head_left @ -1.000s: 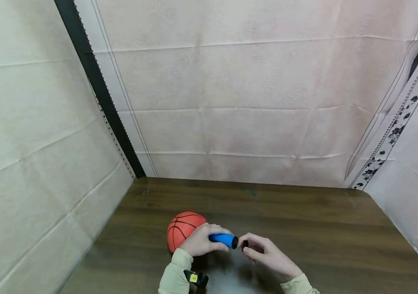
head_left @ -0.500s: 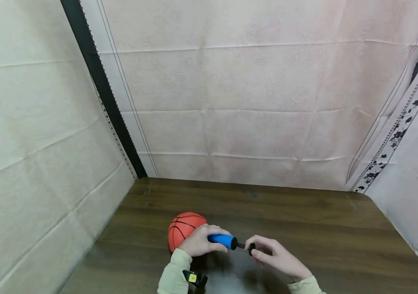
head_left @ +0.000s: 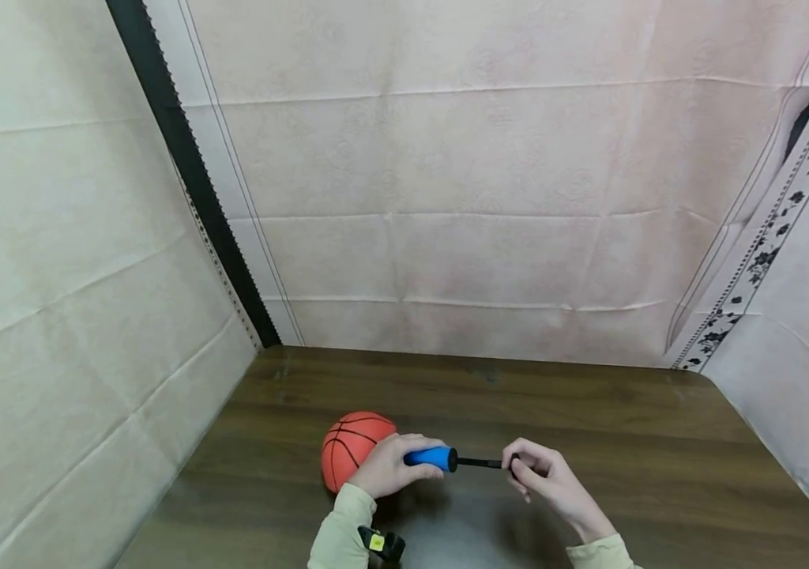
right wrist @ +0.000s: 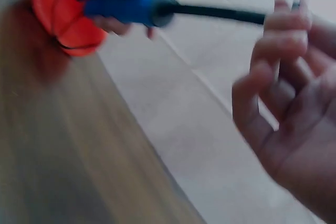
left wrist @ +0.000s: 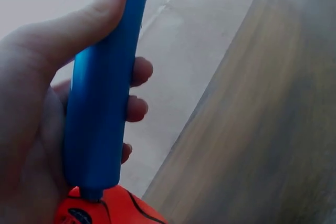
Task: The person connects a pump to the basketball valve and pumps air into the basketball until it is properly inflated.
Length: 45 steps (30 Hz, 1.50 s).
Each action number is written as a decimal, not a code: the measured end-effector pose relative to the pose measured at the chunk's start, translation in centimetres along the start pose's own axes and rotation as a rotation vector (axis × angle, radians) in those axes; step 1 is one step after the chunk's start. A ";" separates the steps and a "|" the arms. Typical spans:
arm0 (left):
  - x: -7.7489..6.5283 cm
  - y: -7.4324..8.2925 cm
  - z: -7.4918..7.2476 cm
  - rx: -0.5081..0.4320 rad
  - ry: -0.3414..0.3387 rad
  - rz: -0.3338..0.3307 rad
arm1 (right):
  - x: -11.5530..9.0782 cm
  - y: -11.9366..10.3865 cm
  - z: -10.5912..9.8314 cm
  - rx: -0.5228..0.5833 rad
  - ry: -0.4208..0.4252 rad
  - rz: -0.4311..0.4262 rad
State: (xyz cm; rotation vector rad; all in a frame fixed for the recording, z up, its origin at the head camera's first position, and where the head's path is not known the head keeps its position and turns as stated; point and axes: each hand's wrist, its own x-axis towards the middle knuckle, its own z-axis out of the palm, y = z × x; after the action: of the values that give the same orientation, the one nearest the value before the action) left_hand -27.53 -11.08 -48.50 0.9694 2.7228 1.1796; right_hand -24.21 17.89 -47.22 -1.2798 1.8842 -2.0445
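Note:
A blue hand pump (head_left: pixel 430 458) lies nearly level above the table, its nozzle end at an orange-red basketball (head_left: pixel 356 447) with black lines. My left hand (head_left: pixel 393 466) grips the blue barrel, thumb on one side and fingers round the other in the left wrist view. From the barrel's right end a thin black rod (head_left: pixel 479 462) sticks well out. My right hand (head_left: pixel 545 478) pinches the black knob at the rod's outer end between thumb and fingers. In the right wrist view the pump barrel (right wrist: pixel 128 9) and rod appear in line with the ball.
The wooden table (head_left: pixel 660 450) reaches out to both sides of the hands. Pale cloth (head_left: pixel 483 237) hangs behind it, with further cloth on the left and right. A black device with a yellow label (head_left: pixel 379 543) is on the left wrist.
My right hand has moved right, away from the barrel, drawing out the black rod, which was pushed nearly in a second ago. My left hand and the ball have stayed about where they were.

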 end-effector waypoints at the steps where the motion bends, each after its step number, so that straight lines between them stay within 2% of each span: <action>1: 0.1 0.0 0.1 0.008 0.003 0.009 | 0.2 0.4 0.3 0.001 0.020 0.028; 5: 0.3 -0.1 0.4 0.001 0.011 0.072 | 1.0 1.8 2.0 0.012 0.076 0.102; 9: 0.5 -0.2 0.6 0.006 0.020 0.083 | 1.9 2.8 3.4 0.009 0.078 0.089; 12: 0.4 -0.3 0.7 0.013 0.025 0.061 | 2.4 3.0 4.0 -0.002 0.080 0.075; 15: 0.3 -0.5 0.4 -0.011 0.020 0.050 | 2.6 2.8 4.1 -0.003 0.077 0.110; 18: 0.2 -0.6 0.0 -0.052 -0.002 0.082 | 2.5 2.2 4.0 0.005 0.046 0.198; 21: 0.2 -0.6 -0.4 -0.078 -0.019 0.112 | 2.2 1.3 3.3 0.010 0.016 0.290; 23: 0.1 -0.5 -0.6 -0.075 -0.016 0.101 | 1.8 0.5 2.5 0.005 0.006 0.308; 26: -0.2 -0.4 -0.7 -0.059 -0.007 0.050 | 1.0 -0.7 1.1 -0.034 -0.013 0.244; 29: -0.4 -0.4 -0.9 -0.036 -0.003 -0.001 | 0.2 -1.5 -0.1 -0.052 -0.046 0.132; 32: -0.4 -0.5 -0.9 -0.020 -0.012 -0.027 | -0.5 -2.0 -0.9 -0.050 -0.066 0.075; 39: -0.2 -1.1 -0.8 -0.063 -0.055 -0.015 | -0.7 -1.9 -1.3 -0.043 -0.122 0.097; 45: 0.0 -1.2 -0.6 -0.085 -0.048 0.003 | 0.0 -1.2 -0.5 -0.015 -0.125 0.102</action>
State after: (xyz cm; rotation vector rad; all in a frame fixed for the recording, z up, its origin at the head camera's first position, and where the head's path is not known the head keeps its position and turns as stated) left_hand -28.33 -12.12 -48.87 0.9792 2.6125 1.2448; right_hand -23.99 18.60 -46.17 -1.2550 1.8722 -1.8598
